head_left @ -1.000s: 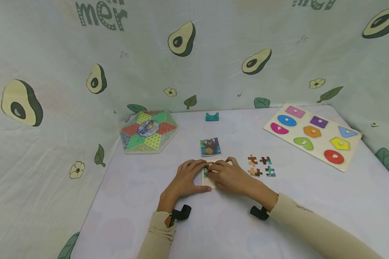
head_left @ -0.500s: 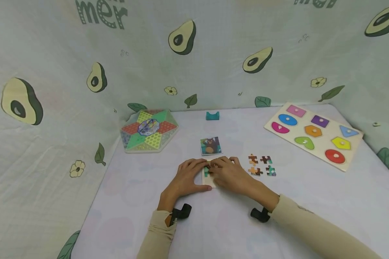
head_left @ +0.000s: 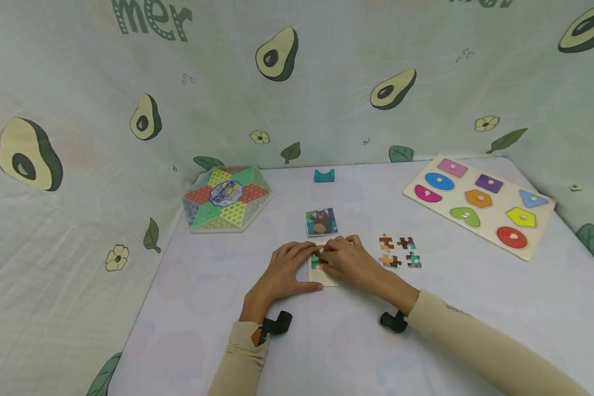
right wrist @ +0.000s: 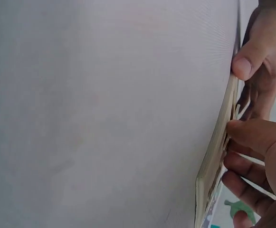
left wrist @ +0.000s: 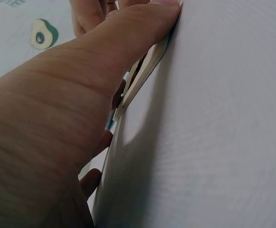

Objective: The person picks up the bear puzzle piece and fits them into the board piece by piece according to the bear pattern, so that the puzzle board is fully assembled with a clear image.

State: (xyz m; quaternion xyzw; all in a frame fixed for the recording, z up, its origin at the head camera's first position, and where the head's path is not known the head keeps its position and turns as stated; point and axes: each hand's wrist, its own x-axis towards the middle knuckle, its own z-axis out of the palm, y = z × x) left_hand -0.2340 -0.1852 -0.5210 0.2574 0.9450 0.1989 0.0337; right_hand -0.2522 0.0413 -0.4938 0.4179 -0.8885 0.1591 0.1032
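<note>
A small pale wooden puzzle board [head_left: 317, 279] lies in front of the person, with green and orange jigsaw pieces [head_left: 317, 260] visible in its left part. The left hand [head_left: 286, 270] holds the board's left side, thumb at the near corner and fingers at the far one. The right hand [head_left: 352, 265] bends over the board and covers its right part. Its thumb and fingers are at a jigsaw piece, mostly hidden under them. In the right wrist view the right thumb [right wrist: 256, 135] touches the board's near side. Several loose jigsaw pieces [head_left: 389, 259] lie right of the hand.
A bear picture tile [head_left: 321, 222] lies just beyond the board. A small teal block [head_left: 324, 176] stands at the back edge. A hexagonal patterned box [head_left: 227, 201] is at the back left, a shape-puzzle board [head_left: 477, 212] at the back right.
The right hand has shifted slightly left over the board, its fingers drawing closer together, uncovering a little more of the pieces. The left hand keeps its place. Loose pieces are unmoved.
</note>
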